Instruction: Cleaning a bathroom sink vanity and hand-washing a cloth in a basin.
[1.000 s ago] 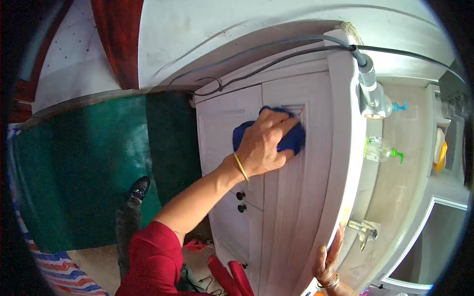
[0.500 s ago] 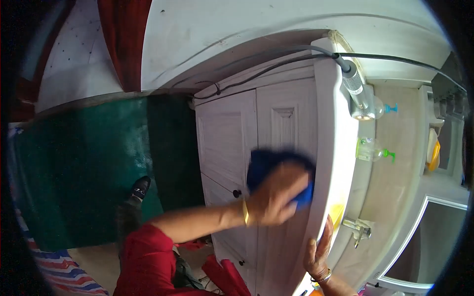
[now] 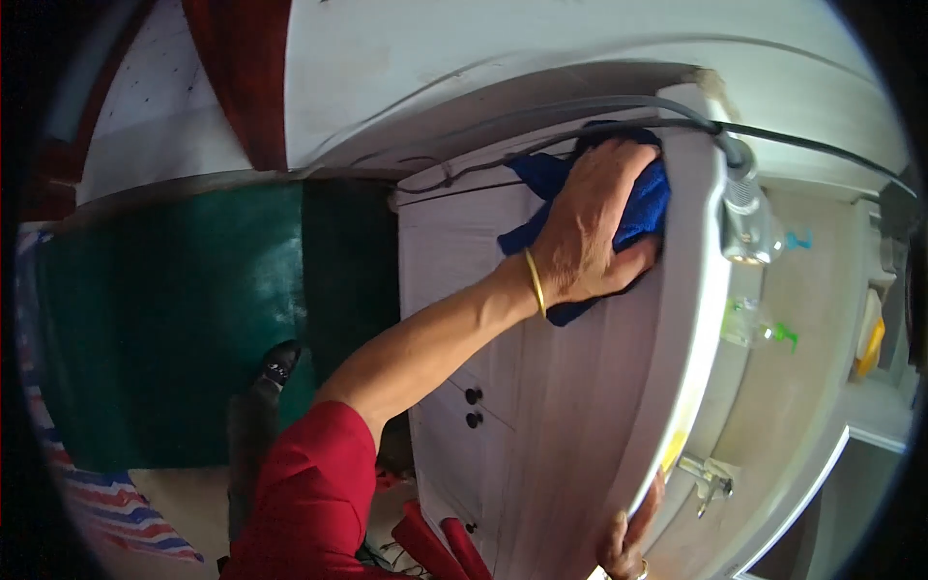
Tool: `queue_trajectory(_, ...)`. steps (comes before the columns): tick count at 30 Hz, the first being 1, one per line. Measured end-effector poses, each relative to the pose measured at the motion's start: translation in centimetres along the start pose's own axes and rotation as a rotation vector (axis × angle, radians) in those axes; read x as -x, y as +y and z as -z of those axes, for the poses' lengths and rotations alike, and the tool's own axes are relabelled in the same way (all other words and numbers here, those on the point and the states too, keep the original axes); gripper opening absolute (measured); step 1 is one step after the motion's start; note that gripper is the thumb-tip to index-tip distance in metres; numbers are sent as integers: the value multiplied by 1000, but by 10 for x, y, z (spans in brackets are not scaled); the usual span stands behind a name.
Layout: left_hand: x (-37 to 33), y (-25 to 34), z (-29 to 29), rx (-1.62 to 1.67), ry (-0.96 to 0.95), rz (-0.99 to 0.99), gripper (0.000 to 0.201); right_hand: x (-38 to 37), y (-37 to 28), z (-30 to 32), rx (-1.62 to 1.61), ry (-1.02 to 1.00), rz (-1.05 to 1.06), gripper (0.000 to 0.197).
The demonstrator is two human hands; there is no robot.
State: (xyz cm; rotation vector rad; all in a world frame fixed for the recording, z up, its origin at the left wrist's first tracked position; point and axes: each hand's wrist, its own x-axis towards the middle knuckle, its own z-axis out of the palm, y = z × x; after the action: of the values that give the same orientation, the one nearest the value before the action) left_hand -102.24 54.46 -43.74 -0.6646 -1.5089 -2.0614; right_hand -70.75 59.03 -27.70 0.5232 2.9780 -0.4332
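My left hand [image 3: 590, 232] is closed on a bunched blue cloth [image 3: 646, 208], pressed to the upper part of a white cabinet's panelled front [image 3: 590, 387]. Its thumb lies below the folds, and one corner of the cloth sticks out on the left. Lower right, my right hand [image 3: 628, 541] rests on the cabinet's pale top edge [image 3: 691, 387]. Its fingers are stretched and the thumb stands apart, with no loose thing seen in it. The lower picture border cuts off part of that hand.
Dark cables [image 3: 619, 124] cross above the cloth to a silver shower head [image 3: 744, 222]. Beyond the edge are a clear pump bottle [image 3: 744, 319] with a green top and a metal tap [image 3: 710, 478]. Black knobs [image 3: 473, 395] jut from the doors; a green mat [image 3: 174, 338] covers the floor left.
My left hand has carried the blue cloth upward along the cabinet front, toward the cables. My right hand stays on the edge, appearing lower as the view has shifted.
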Motion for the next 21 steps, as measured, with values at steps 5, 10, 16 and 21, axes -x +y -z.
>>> queue_trajectory(5,24,-59,30,109,-31,219,70,30,17,9,33,-124,62,60)
queue_trajectory(10,110,-149,40,79,145,746,73,25,1,11,37,-120,-130,59)
queue_trajectory(16,192,-262,79,-321,9,877,71,19,1,12,195,-119,-93,60)
queue_trajectory(21,228,-307,77,-268,47,877,69,65,5,31,403,-47,259,43)
